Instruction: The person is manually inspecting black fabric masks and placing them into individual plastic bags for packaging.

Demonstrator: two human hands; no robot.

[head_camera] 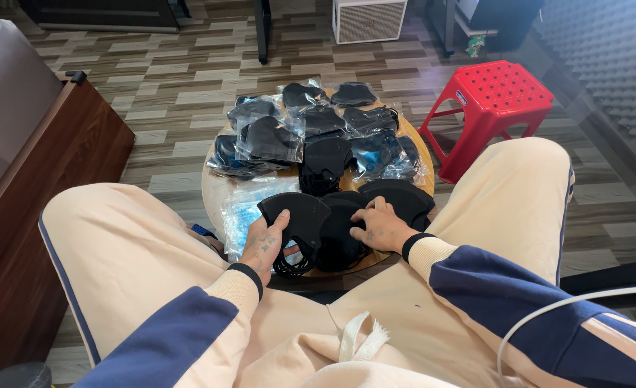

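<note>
Head view, looking down over cream trousers to a small round wooden table between the knees.

Far left: a dark wood cabinet against the edge of the picture.

Left hand: fingers closed around a black mask, thumb on top, holding it just above the near left rim of the table. Mask is matte black, cupped, with a raised seam down the middle; its black ear loops hang in a tangle below the hand. Under and left of it lies an empty clear bag with a bluish tint.

Centre: loose black masks stacked on the near part of the table, overlapping. Behind them, on the far half, a heap of bagged masks, each black and sealed in shiny clear plastic.

Right hand: palm down, fingers spread and bent, fingertips pressing on the loose stack; it grips nothing that I can make out.

Right: a red plastic stool on the wood-pattern floor, well apart from the table. A white cable crosses the right sleeve.
</note>
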